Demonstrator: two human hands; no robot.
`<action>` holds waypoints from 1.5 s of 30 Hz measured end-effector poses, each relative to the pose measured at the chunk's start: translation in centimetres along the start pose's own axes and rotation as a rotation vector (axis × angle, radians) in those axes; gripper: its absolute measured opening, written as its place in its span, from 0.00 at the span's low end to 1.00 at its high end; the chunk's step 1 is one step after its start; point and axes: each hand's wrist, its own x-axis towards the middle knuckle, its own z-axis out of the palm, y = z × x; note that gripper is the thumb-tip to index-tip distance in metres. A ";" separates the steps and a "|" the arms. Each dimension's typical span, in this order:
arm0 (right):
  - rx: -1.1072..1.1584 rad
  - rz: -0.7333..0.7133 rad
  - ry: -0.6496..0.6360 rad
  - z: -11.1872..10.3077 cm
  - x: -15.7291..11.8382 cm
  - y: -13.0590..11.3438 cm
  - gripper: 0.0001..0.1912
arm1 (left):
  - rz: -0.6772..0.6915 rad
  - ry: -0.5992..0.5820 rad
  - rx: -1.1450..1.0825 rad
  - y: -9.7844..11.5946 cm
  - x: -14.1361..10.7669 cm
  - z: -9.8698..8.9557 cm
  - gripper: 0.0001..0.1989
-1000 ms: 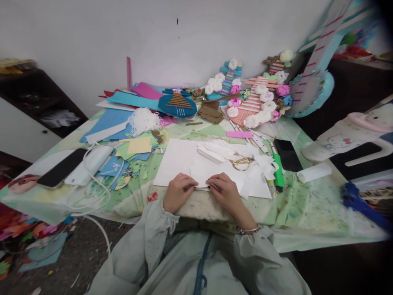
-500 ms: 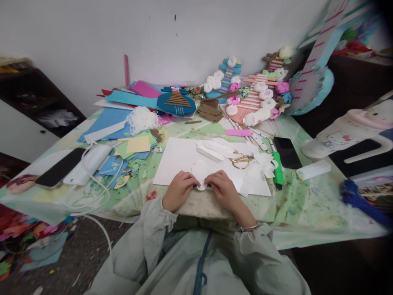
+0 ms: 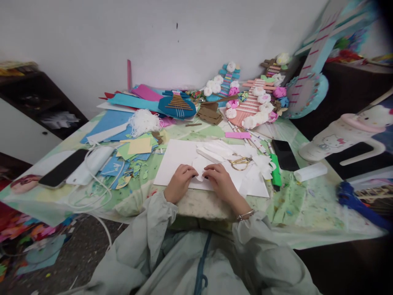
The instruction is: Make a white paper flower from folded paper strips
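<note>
A small piece of white paper (image 3: 199,167) is pinched between both hands over the near edge of a white board (image 3: 172,164). My left hand (image 3: 180,182) grips its left side with closed fingertips. On the opposite side, my right hand (image 3: 222,182) pinches it between thumb and finger. Gold-handled scissors (image 3: 240,162) rest on the board to the right, beside folded white strips (image 3: 211,152) and a bunch of cut white paper petals (image 3: 262,164).
Left of the board are paper scraps (image 3: 135,149), white string (image 3: 145,122), a cable and a phone (image 3: 63,169). Decorated paper instruments (image 3: 251,102) stand along the wall. To the right are a green tool (image 3: 275,170), another phone (image 3: 285,155), a cup (image 3: 331,137) and a blue glue gun (image 3: 362,205).
Both hands have risen slightly toward the board with the white paper, which now shows more between the fingers. The camera view has shifted a little.
</note>
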 end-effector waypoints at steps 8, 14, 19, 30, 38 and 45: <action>0.099 0.074 -0.092 -0.1 -0.2 1.5 0.14 | 0.008 -0.124 -0.026 -0.7 -0.6 0.2 0.10; 0.100 0.060 -0.131 -0.2 -0.1 1.2 0.13 | -0.052 -0.196 -0.075 -0.5 -0.2 -0.3 0.08; 0.112 0.036 -0.146 -0.5 -0.2 0.8 0.14 | -0.039 -0.259 -0.067 -0.5 -0.3 -0.5 0.09; 0.070 0.056 -0.243 -0.6 -0.2 0.5 0.14 | -0.053 -0.320 0.019 -0.1 -0.1 -0.5 0.09; 0.061 0.111 -0.207 -0.5 -0.2 0.4 0.12 | -0.071 -0.297 0.052 -0.1 -0.1 0.0 0.06; 0.049 0.114 -0.221 -0.6 -0.2 0.3 0.09 | -0.140 -0.234 -0.001 -0.2 -0.2 0.3 0.05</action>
